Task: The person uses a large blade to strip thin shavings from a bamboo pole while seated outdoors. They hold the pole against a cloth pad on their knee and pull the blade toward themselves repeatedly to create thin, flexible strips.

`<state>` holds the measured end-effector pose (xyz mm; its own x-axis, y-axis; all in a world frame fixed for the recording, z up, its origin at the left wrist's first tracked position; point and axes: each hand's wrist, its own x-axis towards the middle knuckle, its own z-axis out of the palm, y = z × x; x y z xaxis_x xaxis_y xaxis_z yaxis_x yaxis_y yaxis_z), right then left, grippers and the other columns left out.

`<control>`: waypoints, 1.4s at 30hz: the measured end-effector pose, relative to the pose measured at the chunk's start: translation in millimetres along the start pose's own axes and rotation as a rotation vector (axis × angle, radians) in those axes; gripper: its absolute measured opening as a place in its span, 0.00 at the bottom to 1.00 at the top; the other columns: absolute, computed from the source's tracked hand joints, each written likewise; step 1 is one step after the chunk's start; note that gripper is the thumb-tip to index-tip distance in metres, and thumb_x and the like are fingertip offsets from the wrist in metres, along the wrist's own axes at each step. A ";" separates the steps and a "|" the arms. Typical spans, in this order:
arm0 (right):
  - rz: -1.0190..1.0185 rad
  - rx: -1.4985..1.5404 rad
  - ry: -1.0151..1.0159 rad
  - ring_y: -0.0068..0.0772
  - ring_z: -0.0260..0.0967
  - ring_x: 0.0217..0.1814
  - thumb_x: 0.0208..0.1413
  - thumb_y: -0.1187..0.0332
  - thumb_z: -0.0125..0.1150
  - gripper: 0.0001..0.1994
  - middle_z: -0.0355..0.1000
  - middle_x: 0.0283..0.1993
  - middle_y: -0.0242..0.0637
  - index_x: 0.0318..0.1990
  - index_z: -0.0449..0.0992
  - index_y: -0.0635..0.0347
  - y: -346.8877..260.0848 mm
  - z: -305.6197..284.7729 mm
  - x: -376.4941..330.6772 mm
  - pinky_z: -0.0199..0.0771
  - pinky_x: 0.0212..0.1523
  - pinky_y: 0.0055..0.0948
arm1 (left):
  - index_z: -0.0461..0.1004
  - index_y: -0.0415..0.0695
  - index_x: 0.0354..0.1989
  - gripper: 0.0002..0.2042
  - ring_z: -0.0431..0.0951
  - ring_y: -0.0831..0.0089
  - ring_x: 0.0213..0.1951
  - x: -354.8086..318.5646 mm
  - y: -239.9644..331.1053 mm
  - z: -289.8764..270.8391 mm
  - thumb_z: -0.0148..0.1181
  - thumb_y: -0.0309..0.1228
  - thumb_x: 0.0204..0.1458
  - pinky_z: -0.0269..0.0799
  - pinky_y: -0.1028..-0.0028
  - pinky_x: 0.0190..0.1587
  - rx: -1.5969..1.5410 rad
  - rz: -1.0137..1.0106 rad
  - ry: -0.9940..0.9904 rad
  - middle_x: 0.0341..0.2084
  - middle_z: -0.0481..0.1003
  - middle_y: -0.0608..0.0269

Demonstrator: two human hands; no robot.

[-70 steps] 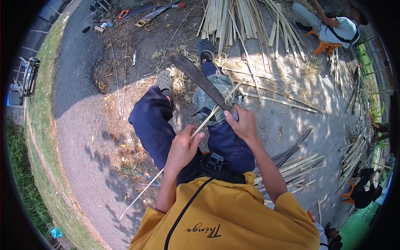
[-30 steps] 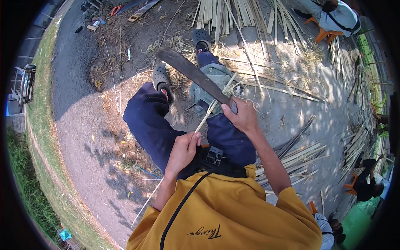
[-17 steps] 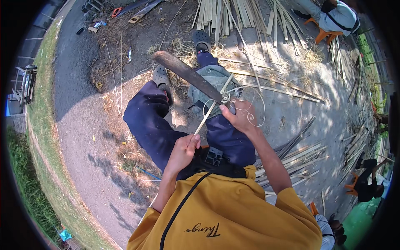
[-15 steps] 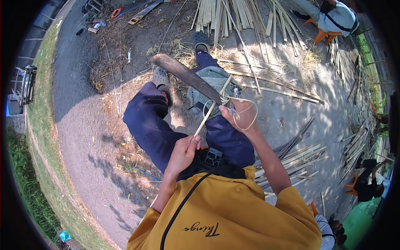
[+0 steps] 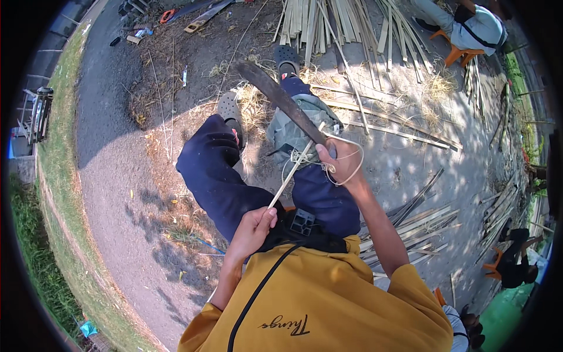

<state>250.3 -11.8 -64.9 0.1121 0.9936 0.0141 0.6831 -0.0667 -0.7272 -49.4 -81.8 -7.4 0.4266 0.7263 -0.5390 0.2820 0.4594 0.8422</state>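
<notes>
Up front, the right hand (image 5: 342, 161) is clenched around the handle of a machete (image 5: 280, 101), its dark blade slanting up and to the left over a green cloth (image 5: 299, 126) on the right knee. The left hand (image 5: 253, 230) pinches the near end of a thin bamboo strip (image 5: 291, 174), which meets the blade near the right hand. Shaved curls (image 5: 346, 170) loop around that hand.

A heap of split bamboo slats (image 5: 328, 23) lies at the top, with more strips (image 5: 422, 217) scattered on the right. A person in grey (image 5: 469, 26) sits on an orange stool (image 5: 454, 53) at the upper right. A grey paved path (image 5: 99, 152) runs along the left beside grass (image 5: 41, 258). Dry shavings (image 5: 252, 105) litter the ground.
</notes>
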 end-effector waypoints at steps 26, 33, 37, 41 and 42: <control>0.063 0.042 -0.096 0.63 0.75 0.29 0.62 0.43 0.65 0.24 0.71 0.22 0.53 0.33 0.80 0.60 -24.0 -6.7 -2.3 0.73 0.33 0.52 | 0.70 0.39 0.28 0.22 0.62 0.73 0.23 1.8 9.8 2.0 0.49 0.39 0.76 0.60 0.67 0.29 0.273 0.113 0.136 0.17 0.61 0.60; 0.021 0.066 -0.053 0.63 0.74 0.27 0.62 0.44 0.64 0.25 0.70 0.21 0.53 0.34 0.80 0.62 -16.8 -7.8 0.5 0.73 0.32 0.51 | 0.70 0.37 0.28 0.21 0.59 0.71 0.21 -8.3 8.7 6.1 0.50 0.38 0.75 0.59 0.65 0.27 0.237 0.070 0.124 0.16 0.60 0.59; 0.003 0.051 -0.089 0.62 0.74 0.27 0.63 0.44 0.64 0.25 0.70 0.21 0.53 0.33 0.80 0.63 -23.1 -9.0 -2.1 0.72 0.31 0.49 | 0.70 0.37 0.29 0.21 0.59 0.71 0.22 2.4 8.9 6.7 0.51 0.38 0.75 0.59 0.65 0.27 0.237 0.109 0.144 0.16 0.60 0.59; -0.001 0.056 -0.037 0.62 0.74 0.27 0.63 0.46 0.65 0.24 0.71 0.22 0.52 0.32 0.79 0.62 -6.0 -6.0 1.6 0.72 0.31 0.50 | 0.70 0.37 0.29 0.20 0.59 0.72 0.22 -7.9 13.6 8.3 0.51 0.37 0.75 0.60 0.65 0.27 0.243 0.068 0.131 0.16 0.60 0.58; -0.004 0.058 -0.038 0.62 0.74 0.27 0.63 0.46 0.65 0.24 0.71 0.22 0.52 0.32 0.79 0.62 -9.5 -5.6 0.5 0.72 0.31 0.50 | 0.70 0.37 0.29 0.20 0.59 0.72 0.22 -14.2 11.7 8.9 0.51 0.37 0.75 0.60 0.65 0.27 0.241 0.044 0.129 0.16 0.60 0.58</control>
<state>248.0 -11.2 -54.1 0.0811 0.9967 -0.0087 0.6401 -0.0588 -0.7660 -44.6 -91.2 10.0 0.3339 0.8090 -0.4837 0.4689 0.3026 0.8298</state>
